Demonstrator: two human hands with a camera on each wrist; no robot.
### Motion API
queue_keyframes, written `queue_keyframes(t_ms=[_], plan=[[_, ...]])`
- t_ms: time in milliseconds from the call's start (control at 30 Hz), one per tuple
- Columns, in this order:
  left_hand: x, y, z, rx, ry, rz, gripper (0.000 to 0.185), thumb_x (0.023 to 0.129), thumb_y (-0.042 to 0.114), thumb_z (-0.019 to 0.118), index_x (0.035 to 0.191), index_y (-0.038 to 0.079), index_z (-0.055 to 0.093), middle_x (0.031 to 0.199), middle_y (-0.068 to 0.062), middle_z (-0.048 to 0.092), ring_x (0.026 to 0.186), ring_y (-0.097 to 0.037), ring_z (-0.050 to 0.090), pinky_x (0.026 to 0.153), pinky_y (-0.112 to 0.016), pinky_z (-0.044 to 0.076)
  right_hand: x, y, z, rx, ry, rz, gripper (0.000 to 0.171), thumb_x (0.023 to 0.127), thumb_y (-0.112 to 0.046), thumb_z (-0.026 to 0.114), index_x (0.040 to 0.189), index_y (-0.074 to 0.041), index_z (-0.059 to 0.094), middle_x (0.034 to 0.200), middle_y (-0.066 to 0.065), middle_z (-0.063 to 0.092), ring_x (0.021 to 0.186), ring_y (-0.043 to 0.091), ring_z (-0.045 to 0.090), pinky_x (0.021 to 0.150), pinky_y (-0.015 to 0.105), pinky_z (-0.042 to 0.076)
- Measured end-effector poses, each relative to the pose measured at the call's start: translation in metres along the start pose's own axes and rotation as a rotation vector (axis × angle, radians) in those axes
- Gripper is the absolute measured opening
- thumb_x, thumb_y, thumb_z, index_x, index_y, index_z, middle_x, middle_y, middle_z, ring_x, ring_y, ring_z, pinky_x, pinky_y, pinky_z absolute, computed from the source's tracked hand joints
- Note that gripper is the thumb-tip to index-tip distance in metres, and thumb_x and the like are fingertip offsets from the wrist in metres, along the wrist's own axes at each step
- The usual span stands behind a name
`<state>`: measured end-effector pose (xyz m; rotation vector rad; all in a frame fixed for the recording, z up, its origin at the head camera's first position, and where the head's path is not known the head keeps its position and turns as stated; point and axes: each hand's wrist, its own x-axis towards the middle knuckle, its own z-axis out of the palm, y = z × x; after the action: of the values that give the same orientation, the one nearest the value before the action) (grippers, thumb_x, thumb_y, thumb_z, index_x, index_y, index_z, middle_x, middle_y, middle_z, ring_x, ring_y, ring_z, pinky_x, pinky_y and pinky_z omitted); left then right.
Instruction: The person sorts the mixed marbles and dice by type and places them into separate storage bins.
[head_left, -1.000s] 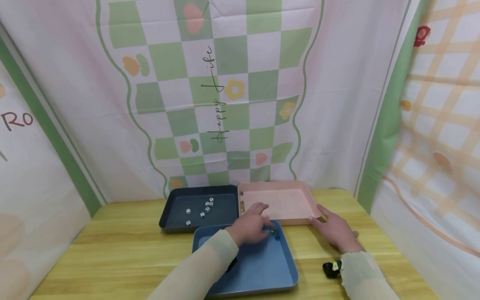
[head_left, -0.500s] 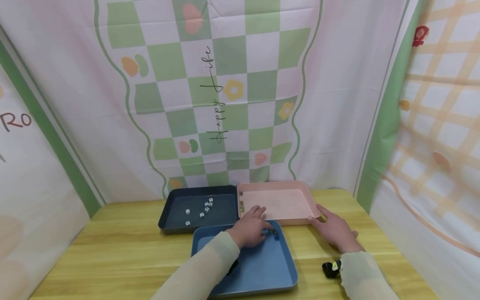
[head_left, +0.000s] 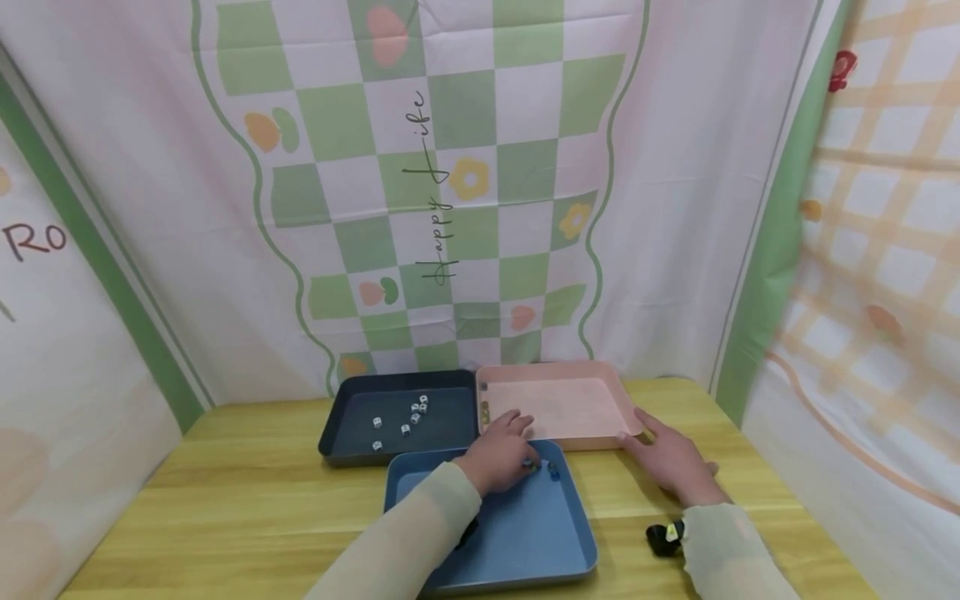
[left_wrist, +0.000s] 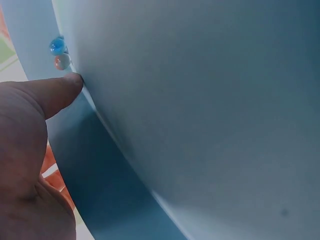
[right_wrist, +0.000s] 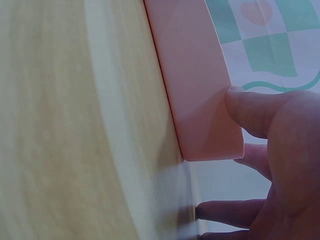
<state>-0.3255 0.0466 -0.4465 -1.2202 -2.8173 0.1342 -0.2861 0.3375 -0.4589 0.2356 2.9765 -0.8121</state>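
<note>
Two beads lie at the blue tray's far edge, under the left hand's curled fingertips; whether it pinches one, I cannot tell. They look tiny, hard and prone to roll, so a fingertip pinch suits. The right hand rests relaxed against the pink tray's near corner.

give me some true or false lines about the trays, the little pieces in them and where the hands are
1. The left hand is over the far end of the blue tray. True.
2. The dark tray holds several small white dice. True.
3. The right hand is inside the dark tray. False: it rests on the table, a finger touching the pink tray at its near right corner.
4. The blue tray lies behind the other two trays. False: it is the nearest one.
5. Small coloured beads lie in the blue tray beside the left hand's fingertip. True.
</note>
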Motion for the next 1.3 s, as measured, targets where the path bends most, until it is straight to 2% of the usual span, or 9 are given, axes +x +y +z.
queue_keyframes(t_ms=[233, 333, 400, 567, 700, 800, 967, 1133, 1300], plan=[[-0.001, 0.000, -0.001, -0.043, -0.008, -0.030, 0.017, 0.094, 0.033, 0.072, 0.110, 0.033, 0.078, 0.149, -0.005, 0.048, 0.143, -0.025, 0.032, 0.117, -0.040, 0.021, -0.001, 0.000, 0.000, 0.005, 0.002, -0.001, 0.090, 0.093, -0.074, 0.041, 0.160, -0.017, 0.022, 0.154, 0.030, 0.027, 0.131, 0.064, 0.023, 0.081, 0.091, 0.000], [-0.001, -0.002, 0.001, -0.121, 0.006, -0.029, 0.016, 0.094, 0.034, 0.071, 0.109, 0.032, 0.078, 0.147, -0.005, 0.050, 0.142, -0.023, 0.033, 0.116, -0.038, 0.023, -0.002, 0.000, 0.000, 0.005, 0.002, -0.002, 0.090, 0.093, -0.073, 0.041, 0.160, -0.017, 0.022, 0.154, 0.030, 0.027, 0.131, 0.065, 0.024, 0.081, 0.091, 0.000], [0.000, -0.005, 0.002, -0.241, 0.019, -0.048, 0.016, 0.094, 0.034, 0.070, 0.108, 0.031, 0.078, 0.148, -0.006, 0.049, 0.142, -0.022, 0.033, 0.115, -0.037, 0.026, -0.003, -0.001, -0.001, 0.005, 0.002, -0.003, 0.090, 0.093, -0.073, 0.041, 0.160, -0.017, 0.022, 0.154, 0.030, 0.027, 0.131, 0.064, 0.024, 0.081, 0.091, 0.000], [-0.001, -0.015, 0.000, -0.726, 0.092, -0.165, 0.016, 0.096, 0.027, 0.068, 0.107, 0.021, 0.079, 0.151, -0.009, 0.043, 0.141, -0.026, 0.034, 0.112, -0.046, 0.032, -0.003, -0.003, -0.001, 0.007, 0.002, -0.006, 0.090, 0.093, -0.073, 0.042, 0.160, -0.016, 0.023, 0.154, 0.031, 0.027, 0.131, 0.064, 0.024, 0.081, 0.091, 0.001], [0.000, -0.025, -0.005, -0.924, 0.235, -0.242, 0.020, 0.096, 0.026, 0.064, 0.107, 0.016, 0.077, 0.149, -0.012, 0.045, 0.138, -0.034, 0.037, 0.110, -0.053, 0.031, -0.002, -0.002, -0.001, 0.007, 0.002, -0.004, 0.090, 0.093, -0.073, 0.042, 0.160, -0.015, 0.022, 0.154, 0.030, 0.027, 0.132, 0.064, 0.023, 0.081, 0.091, 0.000], [0.000, -0.032, -0.007, -0.946, 0.374, -0.308, 0.020, 0.096, 0.026, 0.065, 0.106, 0.013, 0.077, 0.145, -0.015, 0.048, 0.136, -0.037, 0.039, 0.109, -0.055, 0.031, -0.001, -0.001, -0.001, 0.005, 0.001, -0.003, 0.091, 0.093, -0.074, 0.041, 0.160, -0.015, 0.021, 0.154, 0.030, 0.026, 0.132, 0.064, 0.023, 0.081, 0.091, -0.001], [0.001, -0.040, -0.006, -0.964, 0.570, -0.439, 0.017, 0.095, 0.021, 0.068, 0.106, 0.010, 0.075, 0.142, -0.020, 0.049, 0.130, -0.040, 0.044, 0.100, -0.052, 0.043, -0.001, -0.001, -0.001, 0.002, -0.002, 0.000, 0.091, 0.093, -0.074, 0.040, 0.160, -0.015, 0.021, 0.154, 0.031, 0.026, 0.132, 0.064, 0.023, 0.081, 0.091, -0.001], [0.000, -0.047, -0.006, -0.965, 0.644, -0.544, 0.018, 0.095, 0.018, 0.070, 0.108, 0.007, 0.075, 0.140, -0.021, 0.049, 0.130, -0.043, 0.042, 0.104, -0.053, 0.039, -0.002, -0.002, -0.001, 0.003, -0.005, 0.000, 0.091, 0.093, -0.074, 0.041, 0.160, -0.015, 0.021, 0.153, 0.031, 0.026, 0.131, 0.065, 0.022, 0.081, 0.091, -0.001], [-0.002, -0.050, -0.008, -0.952, 0.646, -0.574, 0.020, 0.094, 0.016, 0.071, 0.110, 0.005, 0.074, 0.140, -0.023, 0.048, 0.131, -0.043, 0.041, 0.106, -0.053, 0.037, -0.002, -0.001, -0.001, 0.003, -0.003, 0.000, 0.091, 0.093, -0.074, 0.041, 0.160, -0.016, 0.021, 0.153, 0.031, 0.026, 0.131, 0.065, 0.023, 0.081, 0.091, -0.001]])
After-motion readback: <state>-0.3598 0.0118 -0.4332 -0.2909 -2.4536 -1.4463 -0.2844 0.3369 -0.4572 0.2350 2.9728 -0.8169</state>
